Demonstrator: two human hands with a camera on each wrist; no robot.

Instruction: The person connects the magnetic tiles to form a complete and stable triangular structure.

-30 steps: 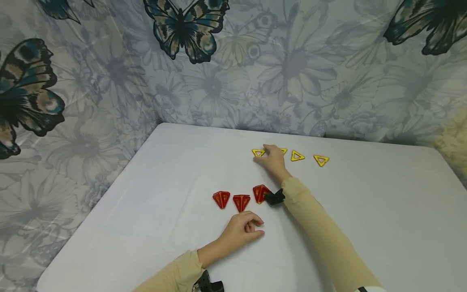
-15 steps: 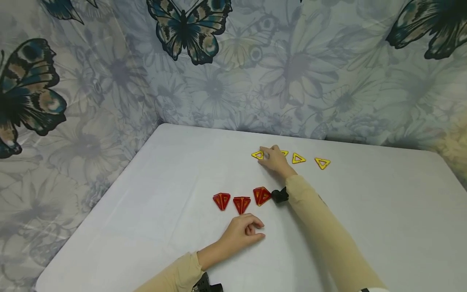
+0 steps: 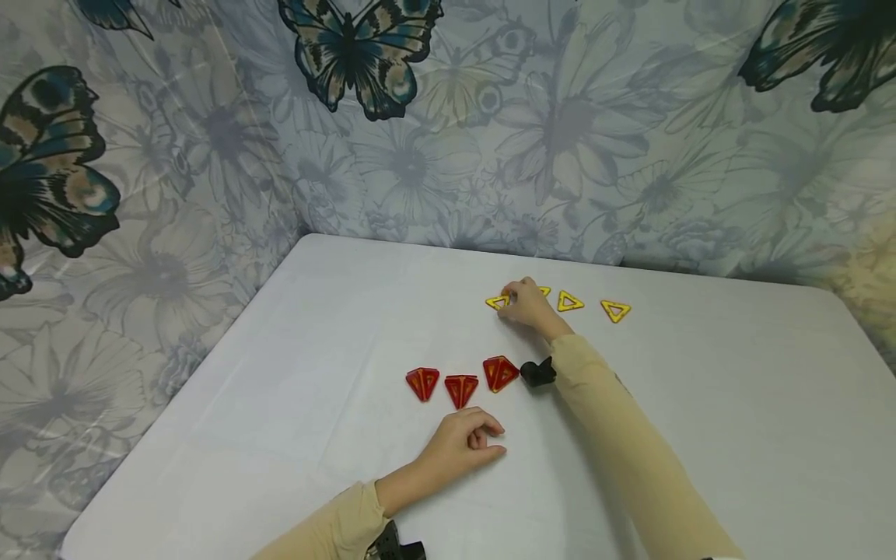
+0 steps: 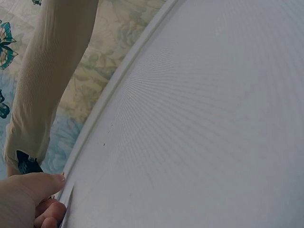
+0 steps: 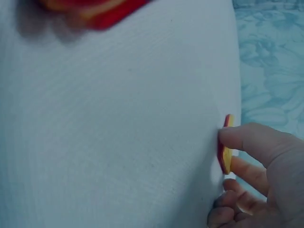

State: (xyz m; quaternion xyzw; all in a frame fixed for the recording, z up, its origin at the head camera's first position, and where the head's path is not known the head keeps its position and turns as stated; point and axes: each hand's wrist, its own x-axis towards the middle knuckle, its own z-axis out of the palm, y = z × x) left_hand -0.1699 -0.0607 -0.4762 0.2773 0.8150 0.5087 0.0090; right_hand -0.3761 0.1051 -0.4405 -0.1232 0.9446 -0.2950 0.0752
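Note:
At the far side of the table, my right hand (image 3: 528,306) pinches a yellow triangle frame (image 3: 497,302) at the left end of a row. In the right wrist view the thumb lies on this triangle piece (image 5: 227,152), whose other side is red. Another yellow triangle (image 3: 544,291) is partly hidden behind the hand. My left hand (image 3: 451,451) rests on the table with loosely bent fingers and holds nothing. Just beyond it lie three red folded triangle pieces, the left one (image 3: 422,384), the middle one (image 3: 461,390) and the right one (image 3: 500,373).
Two more yellow triangles, one nearer (image 3: 570,301) and one farther right (image 3: 615,311), lie right of my right hand. A white cloth covers the table (image 3: 280,373). A patterned fabric wall (image 3: 448,155) stands behind it. A black wrist device (image 3: 537,372) sits close to the right red piece.
The left-end yellow triangle has turned, its tip swinging from pointing toward me to pointing left. My right hand has shifted slightly and its fingers have drawn in. The left hand stays still.

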